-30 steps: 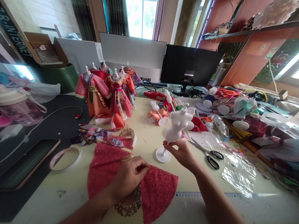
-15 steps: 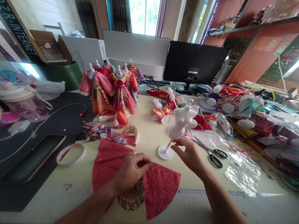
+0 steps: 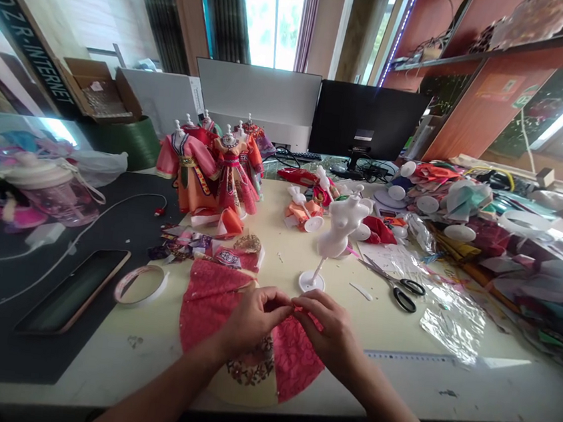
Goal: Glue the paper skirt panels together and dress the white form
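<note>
Red patterned fabric [image 3: 211,304] lies spread in a fan at the front of the table, with a floral brown piece [image 3: 249,369] at its middle. Over its upper edge, my left hand [image 3: 258,316] is closed in a pinch. My right hand [image 3: 332,327] meets it fingertip to fingertip, also pinching. Between the fingertips a small bit of red shows, too small to identify. Just behind my hands stands a white mannequin [image 3: 343,224] on a round base [image 3: 311,282].
Black-handled scissors [image 3: 404,292] and clear plastic [image 3: 453,326] lie right of the mannequin. A tape roll [image 3: 140,285] and a phone [image 3: 74,290] are at left. Dressed figurines [image 3: 215,170] stand behind. A ruler [image 3: 412,356] lies at front right. Fabric heaps [image 3: 537,265] fill the right side.
My right hand has moved from beside the mannequin's base down and left to meet my left hand over the fabric. A small white strip now shows on the table where the right hand was.
</note>
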Available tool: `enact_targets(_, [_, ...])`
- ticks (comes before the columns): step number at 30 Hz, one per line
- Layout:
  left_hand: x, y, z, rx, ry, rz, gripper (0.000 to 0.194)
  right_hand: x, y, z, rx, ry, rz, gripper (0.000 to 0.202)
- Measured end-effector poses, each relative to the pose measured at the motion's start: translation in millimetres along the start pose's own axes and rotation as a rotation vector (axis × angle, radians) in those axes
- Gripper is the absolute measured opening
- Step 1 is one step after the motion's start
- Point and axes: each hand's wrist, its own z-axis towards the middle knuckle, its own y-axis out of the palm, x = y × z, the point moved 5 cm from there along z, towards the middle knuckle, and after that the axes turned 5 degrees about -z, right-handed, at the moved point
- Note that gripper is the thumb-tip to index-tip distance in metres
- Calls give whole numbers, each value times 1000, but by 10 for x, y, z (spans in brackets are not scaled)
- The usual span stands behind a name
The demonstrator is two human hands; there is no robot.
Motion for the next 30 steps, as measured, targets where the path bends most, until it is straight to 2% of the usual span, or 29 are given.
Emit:
enact_targets(6, [56, 46, -32, -41, -23, -46, 21, -49, -99, -39, 95, -74, 59, 24])
enact_targets(11, [103, 90, -25, -71, -51, -87, 19, -125, -187, -44, 164, -172, 23, 24])
enact_targets(17, [127, 128, -45, -108, -122, -143, 18, -159, -243, -56, 175, -215, 14, 24])
enact_targets(23, [121, 151, -53, -126, -139, -162, 22, -129, -229, -69, 126, -163, -25, 18])
enact_targets(30, [237, 112, -63, -84, -87, 5, 22, -59, -372, -63, 187, -63, -30, 15])
